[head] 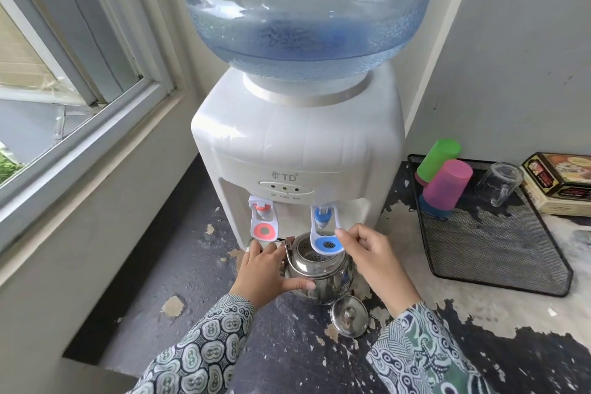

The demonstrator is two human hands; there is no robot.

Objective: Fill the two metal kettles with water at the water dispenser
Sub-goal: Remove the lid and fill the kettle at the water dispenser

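A white water dispenser (297,144) with a large blue bottle (307,9) on top stands on the counter. An open metal kettle (323,275) sits under the blue tap lever (326,237), a strainer visible inside its mouth. My left hand (270,269) grips the kettle's left side, thumb across its front. Fingers of my right hand (371,253) hold the right edge of the blue lever. The kettle's lid (349,317) lies on the counter just in front of it. A red tap lever (263,222) hangs to the left. Only one kettle is in view.
A black mesh tray (499,253) at the right holds upturned green (438,163) and pink (447,187) plastic cups and a glass mug (499,184). A printed tin box (559,182) sits beyond it. A window and sill run along the left. The counter's paint is peeling.
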